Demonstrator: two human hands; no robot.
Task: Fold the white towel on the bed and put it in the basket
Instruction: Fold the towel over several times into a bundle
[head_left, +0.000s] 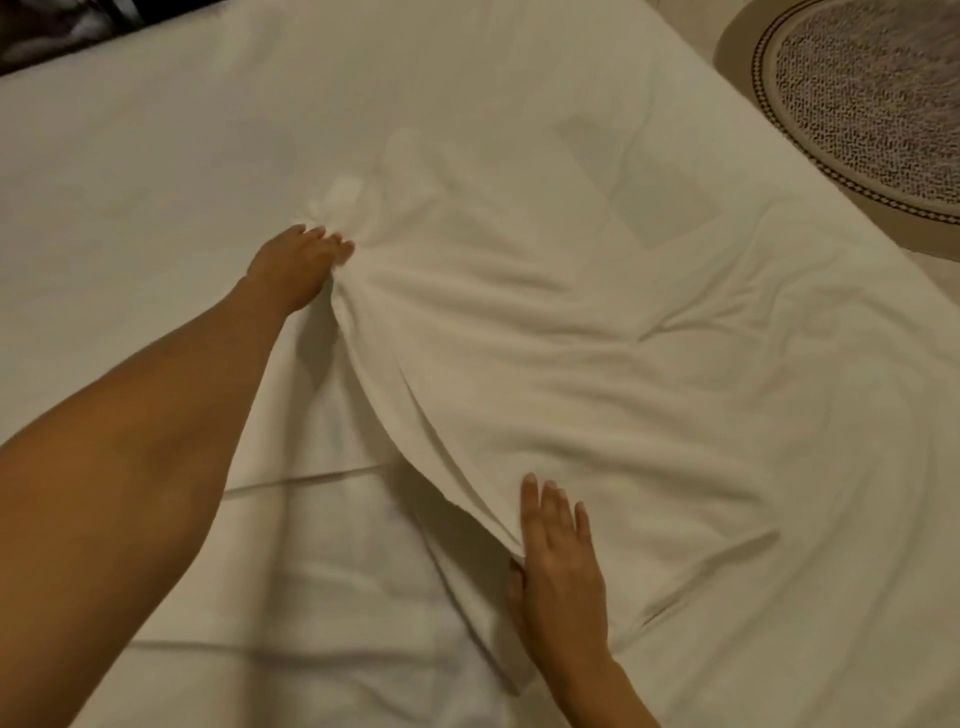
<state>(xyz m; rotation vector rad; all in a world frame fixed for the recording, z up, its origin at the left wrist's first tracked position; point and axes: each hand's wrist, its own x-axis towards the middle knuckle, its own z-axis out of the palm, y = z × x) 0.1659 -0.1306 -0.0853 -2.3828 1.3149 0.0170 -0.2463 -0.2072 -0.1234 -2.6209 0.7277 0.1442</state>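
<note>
— Towel (545, 374) first: where does it lie?

— Spread and wrinkled on the white bed (130, 171), running from the left hand (296, 270) at its far edge down to the right hand (561, 566) at its near edge, and out to the right of both.

— How does the left hand hold it?

— Arm stretched out, fingers curled into a bunch of cloth at the far edge; creases fan away from the knuckles toward the right hand.

— And the right?

— Flat, fingers straight and close together, palm pressing down on the cloth. Its thumb side sits along a raised fold, and the thumb seems tucked beneath that edge, though I cannot tell for sure.

— Anything beyond the bed?

— Far to the right of the left hand, past the mattress edge, a round patterned rug (872, 104) on the floor.
</note>
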